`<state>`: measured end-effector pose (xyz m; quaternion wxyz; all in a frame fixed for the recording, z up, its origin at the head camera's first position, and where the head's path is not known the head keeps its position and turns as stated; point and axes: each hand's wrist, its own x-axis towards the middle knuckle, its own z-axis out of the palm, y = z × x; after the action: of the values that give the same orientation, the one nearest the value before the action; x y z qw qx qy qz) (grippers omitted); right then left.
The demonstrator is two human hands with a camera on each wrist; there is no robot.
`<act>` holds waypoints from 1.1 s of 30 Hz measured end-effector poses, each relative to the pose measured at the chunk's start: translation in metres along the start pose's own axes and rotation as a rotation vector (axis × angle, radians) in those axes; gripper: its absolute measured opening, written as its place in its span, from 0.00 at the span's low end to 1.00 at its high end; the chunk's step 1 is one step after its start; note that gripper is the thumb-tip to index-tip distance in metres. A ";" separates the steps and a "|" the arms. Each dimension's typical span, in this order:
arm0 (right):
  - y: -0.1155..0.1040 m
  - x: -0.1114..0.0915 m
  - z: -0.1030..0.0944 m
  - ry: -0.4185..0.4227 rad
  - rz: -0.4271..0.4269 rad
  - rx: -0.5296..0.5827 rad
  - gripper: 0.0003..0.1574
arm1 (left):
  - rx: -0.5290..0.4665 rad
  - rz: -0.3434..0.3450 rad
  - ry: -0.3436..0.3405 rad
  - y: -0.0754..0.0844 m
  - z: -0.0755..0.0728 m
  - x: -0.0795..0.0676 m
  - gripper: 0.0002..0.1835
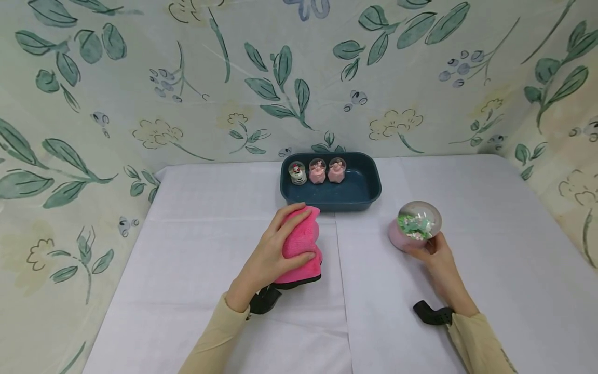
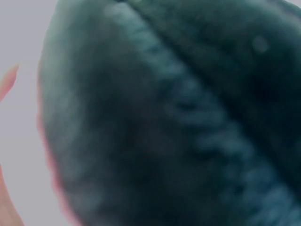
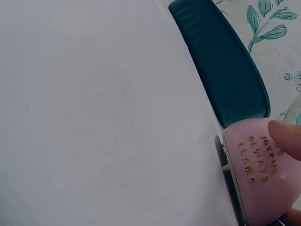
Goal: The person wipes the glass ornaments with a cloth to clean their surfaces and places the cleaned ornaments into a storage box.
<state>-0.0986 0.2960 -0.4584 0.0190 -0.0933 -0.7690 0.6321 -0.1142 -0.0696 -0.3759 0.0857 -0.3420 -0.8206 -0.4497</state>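
My left hand [image 1: 268, 252] grips a bunched pink cloth [image 1: 303, 244] with dark edging, fingers over its top and thumb along its near side. In the left wrist view, the cloth's blurred dark side [image 2: 141, 122] fills most of the picture, with a pink rim at the left. On the right, my right hand [image 1: 444, 265] holds a snow globe [image 1: 419, 221] by its pink base, the clear dome leaning up and right. Green and white bits show inside the dome. The right wrist view shows raised gold lettering on the base [image 3: 256, 165] and my thumb [image 3: 287, 139] against it.
A dark teal tray [image 1: 359, 189] stands at the table's back edge. Three small globes sit in its left part: one white [image 1: 297, 174] and two pink, including the middle one [image 1: 317, 172]. White cloth [image 1: 196, 259] covers the table; a leaf-patterned curtain [image 1: 196, 124] hangs behind.
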 end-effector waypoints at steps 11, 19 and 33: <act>-0.005 0.006 0.005 0.007 -0.011 -0.303 0.58 | 0.010 -0.013 0.014 -0.001 -0.002 -0.002 0.42; -0.008 0.004 0.002 0.044 0.030 -0.333 0.55 | -0.007 -0.042 0.017 -0.003 -0.003 -0.004 0.42; -0.062 -0.012 0.021 -0.037 -0.245 0.150 0.49 | -0.033 -0.042 0.053 -0.007 -0.006 -0.004 0.42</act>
<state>-0.0971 0.2618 -0.4009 0.0888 0.0145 -0.7256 0.6822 -0.1164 -0.0791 -0.3785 0.0925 -0.3138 -0.8176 -0.4738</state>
